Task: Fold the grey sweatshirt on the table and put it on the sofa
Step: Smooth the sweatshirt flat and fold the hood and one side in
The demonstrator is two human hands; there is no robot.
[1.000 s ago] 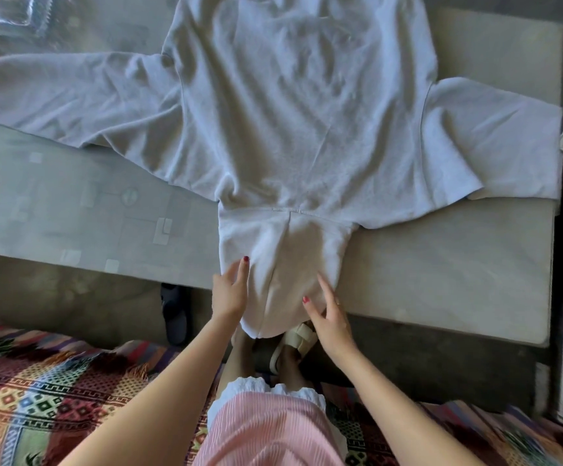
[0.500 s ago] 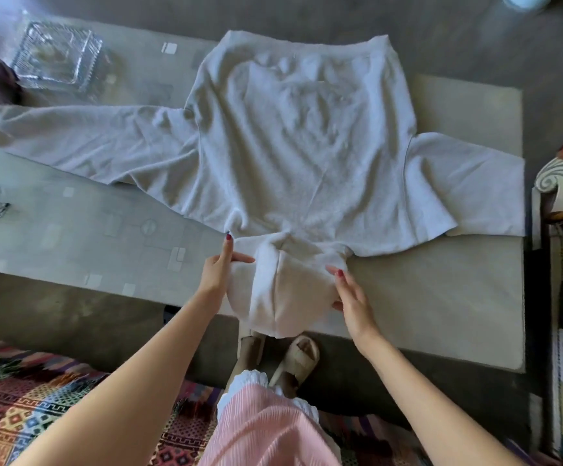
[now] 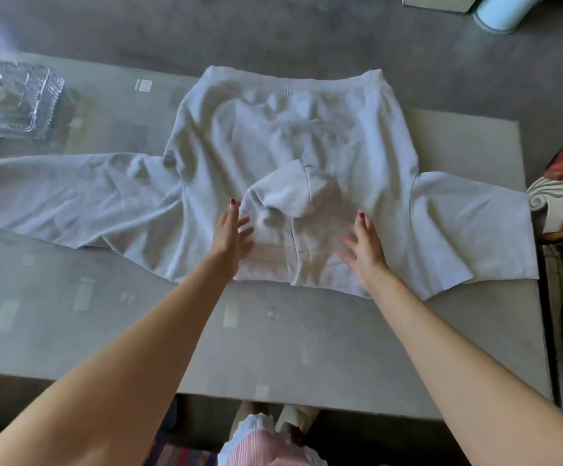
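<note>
A cut-glass dish (image 3: 14, 99) sits far left on the table (image 3: 273, 348). The soft, creased sweatshirt (image 3: 290, 146) lies spread, hood (image 3: 293, 193) flipped up; left hand (image 3: 231, 235) and right hand (image 3: 364, 247) rest flat, fingers released.

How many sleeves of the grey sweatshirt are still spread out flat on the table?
2. The left sleeve stretches out past the left hand; the right sleeve lies beyond the right hand, near the table edge.

Hood (image 3: 290, 193): I see it flipped up onto the sweatshirt (image 3: 307, 136), no longer hanging over the worktop (image 3: 273, 348) edge.
Left grip (image 3: 229, 235): off the hood, fingers spread beside it.
Right grip (image 3: 364, 243): released too, palm open over the cloth.
</note>
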